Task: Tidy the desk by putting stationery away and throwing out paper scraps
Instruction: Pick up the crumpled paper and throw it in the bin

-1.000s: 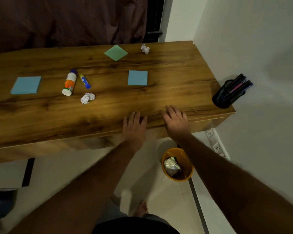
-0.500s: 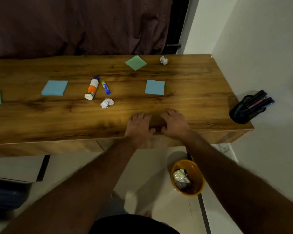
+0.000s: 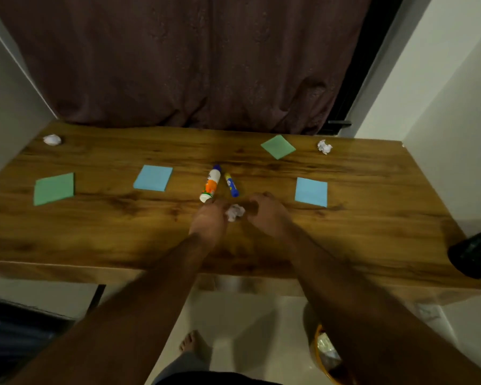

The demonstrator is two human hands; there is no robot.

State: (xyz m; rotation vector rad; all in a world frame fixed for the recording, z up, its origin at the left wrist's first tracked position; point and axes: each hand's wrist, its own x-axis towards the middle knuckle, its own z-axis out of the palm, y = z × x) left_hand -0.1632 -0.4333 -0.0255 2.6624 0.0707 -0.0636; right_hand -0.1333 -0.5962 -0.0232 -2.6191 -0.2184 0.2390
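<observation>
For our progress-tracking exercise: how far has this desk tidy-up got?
Done: nothing visibly.
In hand: left hand and right hand flank the nearest crumpled paper ball; grip unclear.
Left: glue stick, blue marker, far paper balls.

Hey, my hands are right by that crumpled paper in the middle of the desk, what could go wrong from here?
The left hand sits right against the base of the glue bottle, so grabbing the paper ball might knock it rolling into the glue stick. The bin is on the floor, mostly hidden behind the right arm, so a blind drop could miss. Two more paper balls, one far left and one far right, may get overlooked.
</observation>
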